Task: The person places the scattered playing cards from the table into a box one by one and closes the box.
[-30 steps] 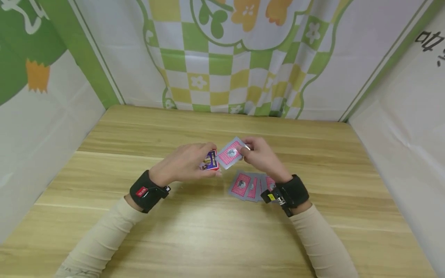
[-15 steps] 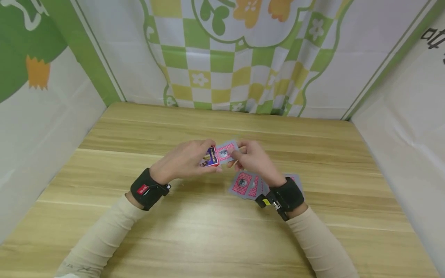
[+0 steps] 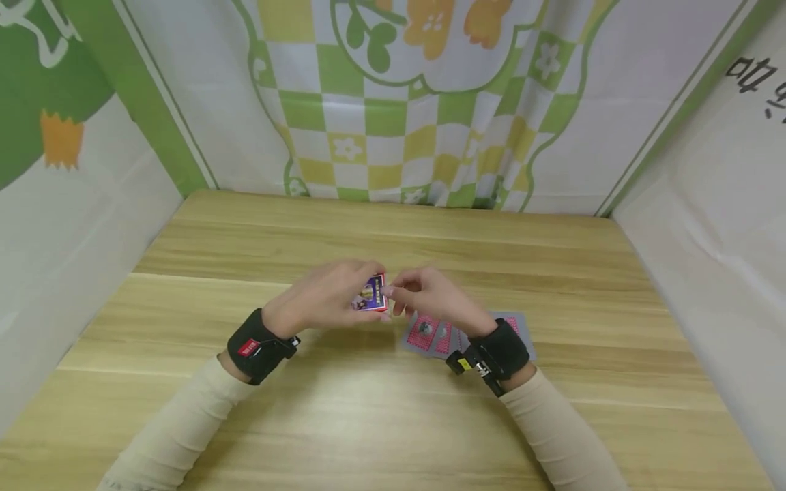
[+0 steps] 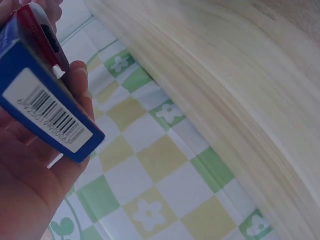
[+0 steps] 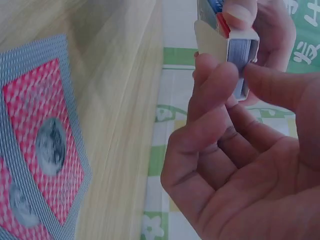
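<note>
My left hand (image 3: 328, 293) grips a small playing card box (image 3: 370, 294) from its sides. A barcode marks one end of the box (image 4: 55, 115) in the left wrist view. The other end is uncovered, and the edges of a stack of cards (image 5: 239, 52) show inside, beside a pale flap (image 5: 210, 41). My right hand (image 3: 432, 296) is at this mouth, thumb and forefinger bent close to the card ends with a small gap between their tips. No card shows in that gap. Several red-backed playing cards (image 3: 424, 332) lie fanned on the table, partly below my right wrist.
The wooden table (image 3: 331, 423) spreads around both hands. A checkered curtain (image 3: 387, 116) hangs behind its far edge, with white panels on both sides. Black wrist straps (image 3: 260, 346) with small cameras sit on both wrists.
The red-backed card my right hand held has gone left into the box and is out of sight in the head view. The right hand has moved left to the box mouth.
</note>
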Available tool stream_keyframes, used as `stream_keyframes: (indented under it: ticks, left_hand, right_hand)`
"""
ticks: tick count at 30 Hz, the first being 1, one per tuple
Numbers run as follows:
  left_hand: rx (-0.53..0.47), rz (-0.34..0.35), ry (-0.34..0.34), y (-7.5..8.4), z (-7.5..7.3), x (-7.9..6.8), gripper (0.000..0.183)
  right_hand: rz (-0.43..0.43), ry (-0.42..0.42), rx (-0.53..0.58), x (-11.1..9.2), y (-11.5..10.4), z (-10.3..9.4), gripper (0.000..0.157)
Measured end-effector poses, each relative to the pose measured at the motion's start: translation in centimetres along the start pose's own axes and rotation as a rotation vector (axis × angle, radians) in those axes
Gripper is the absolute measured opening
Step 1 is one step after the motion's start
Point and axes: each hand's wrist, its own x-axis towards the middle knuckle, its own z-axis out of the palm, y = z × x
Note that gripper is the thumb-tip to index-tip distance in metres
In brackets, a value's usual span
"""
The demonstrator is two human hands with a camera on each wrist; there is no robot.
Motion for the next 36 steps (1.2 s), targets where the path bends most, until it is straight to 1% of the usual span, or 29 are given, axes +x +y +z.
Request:
stream_keyframes:
  ticks: [2,4,7,9,11,12,14,17,23,30,33,36]
  left_hand:
    - [-0.005,-0.002,0.0,0.1,0.0,0.0,0.067]
    - [0.002,-0.012,0.003,0.1,-0.1,0.0,0.068]
    - [0.022,-0.028,-0.005,0.2,-0.1,0.0,0.07]
    - [0.035,-0.038,-0.011,0.2,-0.1,-0.1,0.071]
    - [0.045,-0.047,-0.02,0.3,-0.1,-0.1,0.072]
    - [0.047,-0.051,-0.022,0.3,0.0,-0.1,0.072]
    - [0.048,-0.06,-0.026,0.3,0.0,-0.1,0.072]
    - [0.045,-0.072,-0.032,0.3,0.0,-0.1,0.072]
    - [0.058,-0.084,-0.04,0.2,-0.1,-0.1,0.075]
    - [0.072,-0.081,-0.039,0.1,0.1,-0.1,0.073]
    - [0.07,-0.079,-0.036,0.1,0.1,-0.2,0.073]
    - [0.068,-0.083,-0.039,0.0,0.1,-0.2,0.072]
  right_hand:
    - [0.005,-0.004,-0.035,0.0,0.2,-0.2,0.025]
    - [0.006,0.009,-0.087,0.0,0.4,-0.6,0.025]
    - [0.039,0.027,-0.237,-0.4,1.0,-1.5,0.021]
    - [0.101,0.025,-0.39,-0.7,1.5,-1.8,0.028]
    - [0.194,-0.016,-0.532,-0.9,2.0,-2.0,0.039]
    - [0.237,-0.047,-0.579,-1.0,2.1,-2.0,0.043]
    - [0.288,-0.103,-0.641,-1.1,2.3,-1.8,0.049]
    - [0.301,-0.143,-0.643,-1.1,2.3,-1.5,0.052]
    - [0.289,-0.124,-0.676,-0.8,2.3,-1.2,0.048]
    - [0.324,-0.118,-0.64,-0.6,2.6,-1.4,0.048]
    - [0.312,-0.104,-0.642,-0.6,2.6,-1.6,0.048]
    - [0.235,-0.09,-0.648,-0.7,2.6,-2.0,0.044]
